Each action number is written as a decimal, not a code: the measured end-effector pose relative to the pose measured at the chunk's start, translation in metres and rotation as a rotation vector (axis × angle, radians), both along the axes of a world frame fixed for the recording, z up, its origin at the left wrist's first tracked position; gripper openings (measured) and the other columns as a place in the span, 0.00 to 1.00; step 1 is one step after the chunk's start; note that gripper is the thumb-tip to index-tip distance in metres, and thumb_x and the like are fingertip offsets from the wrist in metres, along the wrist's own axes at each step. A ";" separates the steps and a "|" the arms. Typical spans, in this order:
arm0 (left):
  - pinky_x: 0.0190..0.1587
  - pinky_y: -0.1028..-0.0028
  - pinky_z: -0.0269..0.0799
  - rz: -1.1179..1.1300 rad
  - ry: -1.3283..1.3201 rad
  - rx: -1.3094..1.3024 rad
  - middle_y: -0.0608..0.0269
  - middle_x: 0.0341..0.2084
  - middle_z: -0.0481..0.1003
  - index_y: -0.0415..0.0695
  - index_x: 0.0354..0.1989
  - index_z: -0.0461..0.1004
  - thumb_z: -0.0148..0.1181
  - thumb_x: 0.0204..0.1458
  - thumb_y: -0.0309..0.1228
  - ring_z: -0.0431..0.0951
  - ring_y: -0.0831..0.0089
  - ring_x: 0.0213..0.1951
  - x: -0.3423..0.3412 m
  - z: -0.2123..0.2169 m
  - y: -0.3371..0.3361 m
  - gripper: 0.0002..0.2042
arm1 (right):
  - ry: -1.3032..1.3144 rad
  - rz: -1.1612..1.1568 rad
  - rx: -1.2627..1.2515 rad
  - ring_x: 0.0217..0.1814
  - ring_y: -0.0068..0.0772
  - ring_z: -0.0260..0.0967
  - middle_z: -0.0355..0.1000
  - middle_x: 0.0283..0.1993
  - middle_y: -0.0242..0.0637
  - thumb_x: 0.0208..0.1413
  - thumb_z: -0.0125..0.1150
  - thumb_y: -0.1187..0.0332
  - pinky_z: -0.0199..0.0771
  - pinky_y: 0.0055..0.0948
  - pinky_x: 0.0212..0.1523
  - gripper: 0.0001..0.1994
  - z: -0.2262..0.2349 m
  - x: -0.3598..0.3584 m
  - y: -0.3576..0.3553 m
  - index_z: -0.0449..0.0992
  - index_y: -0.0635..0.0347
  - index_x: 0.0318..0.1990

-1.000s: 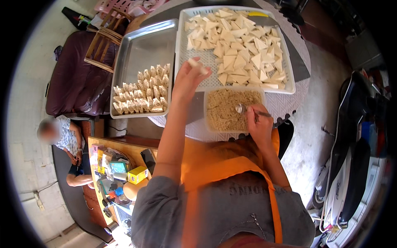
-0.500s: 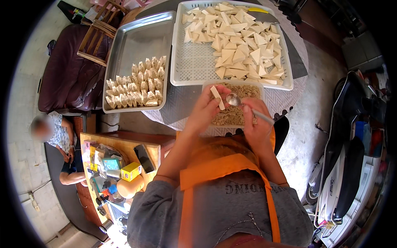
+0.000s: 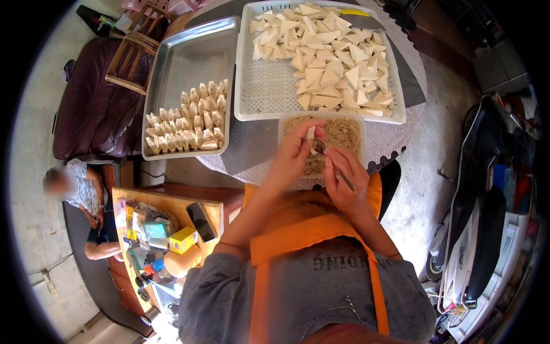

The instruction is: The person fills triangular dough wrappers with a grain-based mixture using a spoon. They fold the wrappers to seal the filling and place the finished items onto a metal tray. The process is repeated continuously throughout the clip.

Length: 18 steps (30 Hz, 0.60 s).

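Observation:
My left hand (image 3: 292,153) is closed on a pale tofu triangle (image 3: 311,133), held up between thumb and fingers. A metal spoon (image 3: 319,147) is in my right hand (image 3: 348,179), its bowl right against the tofu; whether they touch is hard to tell. Both hands are above a clear plastic box (image 3: 365,127) of crumbly brown minced filling (image 3: 342,127). Beyond it stands a white perforated basket (image 3: 266,89) heaped with cut tofu triangles (image 3: 332,54). To the left, a metal tray (image 3: 192,57) carries rows of stuffed tofu pieces (image 3: 186,137).
A knife with a yellow handle (image 3: 355,12) lies in the basket's far right corner. Left of me is a wooden table (image 3: 216,213) with a phone (image 3: 200,220) and a yellow box (image 3: 183,239). A person (image 3: 89,195) sits beyond it. A scooter (image 3: 475,252) stands at right.
My right hand has brought the spoon left and down against the tofu. The left hand has turned the tofu piece more upright.

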<state>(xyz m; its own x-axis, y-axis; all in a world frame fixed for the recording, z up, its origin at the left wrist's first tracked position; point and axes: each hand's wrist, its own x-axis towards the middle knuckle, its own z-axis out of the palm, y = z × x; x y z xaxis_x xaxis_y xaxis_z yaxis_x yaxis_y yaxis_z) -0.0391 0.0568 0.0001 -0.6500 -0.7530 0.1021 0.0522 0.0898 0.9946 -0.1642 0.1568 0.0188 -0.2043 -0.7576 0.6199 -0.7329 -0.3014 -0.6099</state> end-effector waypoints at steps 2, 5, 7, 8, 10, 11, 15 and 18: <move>0.53 0.73 0.65 0.036 -0.027 -0.140 0.60 0.44 0.72 0.42 0.58 0.65 0.39 0.51 0.14 0.71 0.72 0.48 -0.003 0.000 0.002 0.24 | -0.003 0.010 -0.006 0.39 0.48 0.73 0.72 0.42 0.46 0.46 0.61 0.83 0.76 0.35 0.38 0.13 -0.002 -0.001 0.000 0.73 0.66 0.42; 0.56 0.71 0.63 0.013 -0.053 -0.143 0.58 0.44 0.72 0.41 0.57 0.65 0.39 0.51 0.13 0.71 0.70 0.49 -0.006 -0.003 0.004 0.24 | 0.038 0.013 -0.037 0.39 0.48 0.73 0.71 0.42 0.48 0.46 0.62 0.83 0.76 0.36 0.37 0.14 -0.007 -0.001 0.000 0.73 0.67 0.42; 0.56 0.71 0.63 -0.003 -0.068 -0.119 0.57 0.45 0.72 0.40 0.57 0.66 0.39 0.52 0.14 0.71 0.69 0.49 -0.008 -0.006 0.006 0.23 | 0.054 -0.001 -0.063 0.39 0.49 0.73 0.71 0.42 0.48 0.45 0.62 0.83 0.76 0.37 0.37 0.14 -0.011 0.000 -0.002 0.73 0.67 0.43; 0.56 0.71 0.64 0.002 -0.077 -0.129 0.57 0.45 0.72 0.40 0.57 0.66 0.39 0.52 0.14 0.71 0.68 0.49 -0.010 -0.006 0.009 0.22 | 0.062 -0.008 -0.076 0.39 0.49 0.73 0.71 0.42 0.48 0.45 0.63 0.83 0.76 0.37 0.37 0.15 -0.014 0.001 -0.004 0.73 0.68 0.43; 0.55 0.72 0.64 -0.001 -0.078 -0.120 0.56 0.45 0.72 0.40 0.56 0.66 0.39 0.54 0.15 0.72 0.68 0.49 -0.011 -0.004 0.011 0.21 | 0.079 0.002 -0.094 0.39 0.49 0.74 0.71 0.42 0.48 0.45 0.63 0.83 0.76 0.38 0.38 0.15 -0.017 -0.001 -0.005 0.73 0.68 0.42; 0.55 0.72 0.65 -0.008 -0.071 -0.099 0.56 0.45 0.72 0.40 0.56 0.67 0.39 0.54 0.15 0.72 0.68 0.49 -0.011 -0.003 0.011 0.21 | 0.088 0.007 -0.102 0.39 0.49 0.74 0.71 0.42 0.48 0.45 0.63 0.83 0.76 0.38 0.38 0.15 -0.019 -0.001 -0.006 0.73 0.69 0.42; 0.54 0.73 0.66 -0.022 -0.019 -0.065 0.58 0.44 0.73 0.40 0.56 0.67 0.39 0.57 0.17 0.72 0.69 0.49 -0.009 -0.007 0.010 0.19 | 0.019 0.040 -0.073 0.38 0.47 0.74 0.72 0.43 0.47 0.48 0.61 0.82 0.76 0.37 0.38 0.12 -0.023 0.000 -0.009 0.73 0.67 0.42; 0.53 0.75 0.66 -0.024 -0.068 0.152 0.59 0.45 0.73 0.39 0.55 0.67 0.39 0.58 0.19 0.71 0.72 0.50 0.002 -0.003 0.008 0.18 | -0.179 0.068 0.026 0.35 0.45 0.74 0.73 0.40 0.46 0.51 0.58 0.80 0.75 0.36 0.36 0.08 -0.022 -0.003 -0.013 0.75 0.67 0.40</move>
